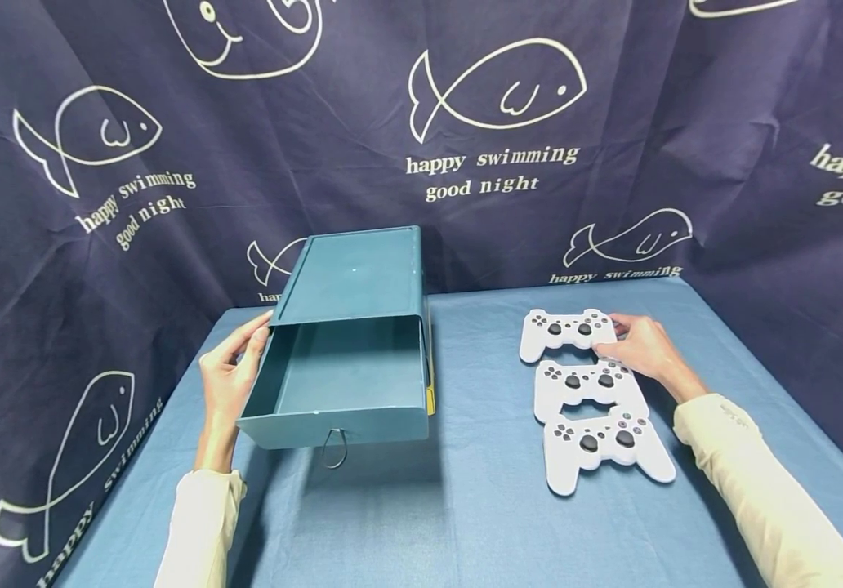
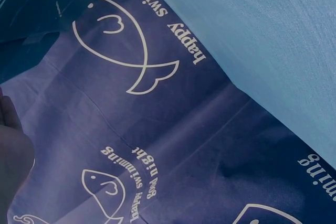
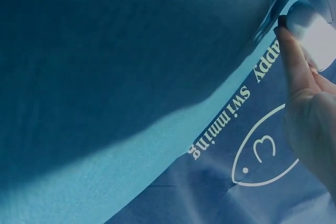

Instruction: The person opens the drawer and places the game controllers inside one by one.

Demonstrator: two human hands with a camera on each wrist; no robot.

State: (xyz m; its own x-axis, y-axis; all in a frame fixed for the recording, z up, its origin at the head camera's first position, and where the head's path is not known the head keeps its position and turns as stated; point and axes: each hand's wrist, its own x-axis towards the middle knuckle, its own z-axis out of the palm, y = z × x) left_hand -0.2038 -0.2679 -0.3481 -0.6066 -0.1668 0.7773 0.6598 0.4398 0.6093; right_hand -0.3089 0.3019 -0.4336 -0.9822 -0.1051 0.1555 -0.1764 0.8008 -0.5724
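Note:
A teal box (image 1: 355, 269) stands at the back left of the table, its drawer (image 1: 348, 384) pulled out toward me and bare inside. A thin wire loop hangs from the drawer front. My left hand (image 1: 229, 371) touches the left side of the box near the drawer opening, fingers fairly straight. At the right, three white game controllers lie in a column: a far one (image 1: 568, 322), a middle one (image 1: 590, 380) and a near one (image 1: 608, 445). My right hand (image 1: 642, 347) pinches the right grip of the far controller between thumb and fingers.
Blue cloth covers the table (image 1: 480, 490). A dark blue curtain (image 1: 488, 237) with white fish drawings and lettering encloses the back and sides. A yellow piece (image 1: 430, 400) shows low on the box's right side.

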